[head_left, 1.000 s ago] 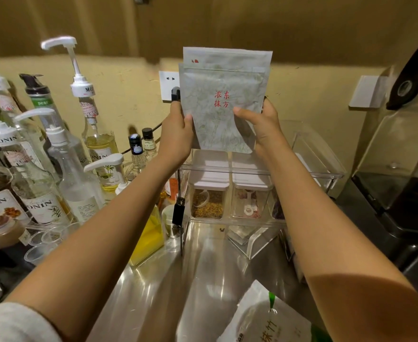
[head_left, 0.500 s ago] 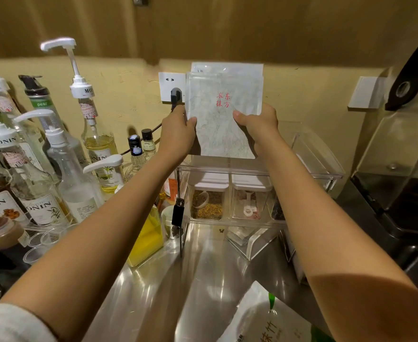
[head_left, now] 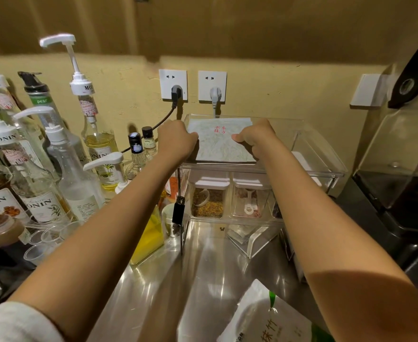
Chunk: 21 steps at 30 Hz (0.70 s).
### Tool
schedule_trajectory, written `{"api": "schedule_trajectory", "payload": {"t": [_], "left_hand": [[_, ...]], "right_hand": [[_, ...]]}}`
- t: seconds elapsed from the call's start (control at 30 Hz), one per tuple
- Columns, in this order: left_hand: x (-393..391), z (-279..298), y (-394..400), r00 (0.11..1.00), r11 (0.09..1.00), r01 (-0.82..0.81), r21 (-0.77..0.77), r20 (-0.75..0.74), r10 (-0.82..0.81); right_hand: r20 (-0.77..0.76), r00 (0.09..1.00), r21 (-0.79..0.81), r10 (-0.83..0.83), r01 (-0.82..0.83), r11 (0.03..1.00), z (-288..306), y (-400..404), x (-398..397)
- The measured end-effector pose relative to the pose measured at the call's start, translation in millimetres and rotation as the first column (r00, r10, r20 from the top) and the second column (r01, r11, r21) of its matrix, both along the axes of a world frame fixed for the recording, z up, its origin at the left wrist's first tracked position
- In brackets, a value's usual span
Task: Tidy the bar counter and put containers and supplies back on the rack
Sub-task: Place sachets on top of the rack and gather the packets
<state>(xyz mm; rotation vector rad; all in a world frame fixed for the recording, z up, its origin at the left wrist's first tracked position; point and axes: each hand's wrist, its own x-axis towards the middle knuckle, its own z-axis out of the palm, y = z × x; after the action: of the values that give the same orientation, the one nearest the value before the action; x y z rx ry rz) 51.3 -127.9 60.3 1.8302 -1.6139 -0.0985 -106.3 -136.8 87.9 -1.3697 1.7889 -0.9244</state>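
Flat pale grey-green pouch with red characters (head_left: 221, 141): lies in the left part of the top tray of the clear acrylic two-tier rack (head_left: 326, 154), held at both side edges. Left hand (head_left: 178, 141): fingers curled over the pouch's left edge. Right hand (head_left: 254, 138): thumb on the pouch's face, fingers round its right edge. Lower tier of the rack: clear lidded canister of golden dried bits with a scoop (head_left: 208, 201) beside a clear lidded canister of pinkish contents (head_left: 248, 201). Stainless steel worktop (head_left: 203, 280): carries the rack at its rear; a white pouch with green print (head_left: 264, 322) lies at its near edge. Left of the rack: cluster of clear syrup bottles with white pumps (head_left: 40, 174), two small dark-capped bottles (head_left: 141, 149), a yellow liquid container (head_left: 151, 235), clear plastic cups (head_left: 40, 245). Wall behind: two white sockets (head_left: 193, 80), each with a plug inserted.
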Motion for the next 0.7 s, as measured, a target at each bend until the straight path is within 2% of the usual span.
{"api": "schedule_trajectory", "payload": {"t": [0.07, 0.17, 0.23, 0.33, 0.4, 0.7], "left_hand": [[0.5, -2.2, -0.9, 1.000, 1.000, 0.006, 0.001, 0.014, -0.006], [3.1, -5.7, -3.7, 1.000, 1.000, 0.013, -0.012, 0.027, -0.013], [4.6, -7.9, -6.0, 1.000, 0.999, 0.014, -0.039, 0.013, -0.013], [3.7, -9.3, -6.3, 1.000, 0.998, 0.007, -0.055, 0.010, -0.007], [3.1, -9.5, -5.2, 1.000, 0.998, 0.008, -0.058, 0.009, -0.008], [2.7, -8.4, -2.6, 0.999, 0.998, 0.012, -0.067, -0.030, -0.014]], "right_hand": [[0.124, 0.992, -0.010, 0.023, -0.022, 1.000, -4.6, -1.3, 2.0], [0.129, 0.991, -0.025, 0.032, -0.029, 0.999, -8.7, -3.7, 6.7], [0.004, 1.000, -0.032, 0.026, -0.026, 0.999, -9.8, -5.9, 10.4], [-0.316, 0.949, -0.015, 0.005, -0.010, 1.000, -9.5, -2.2, 13.9], [-0.404, 0.915, 0.010, 0.024, -0.022, 1.000, -8.8, 2.5, 17.1], [-0.453, 0.879, 0.050, 0.151, -0.144, 0.988, -12.1, 6.2, 29.4]]}}
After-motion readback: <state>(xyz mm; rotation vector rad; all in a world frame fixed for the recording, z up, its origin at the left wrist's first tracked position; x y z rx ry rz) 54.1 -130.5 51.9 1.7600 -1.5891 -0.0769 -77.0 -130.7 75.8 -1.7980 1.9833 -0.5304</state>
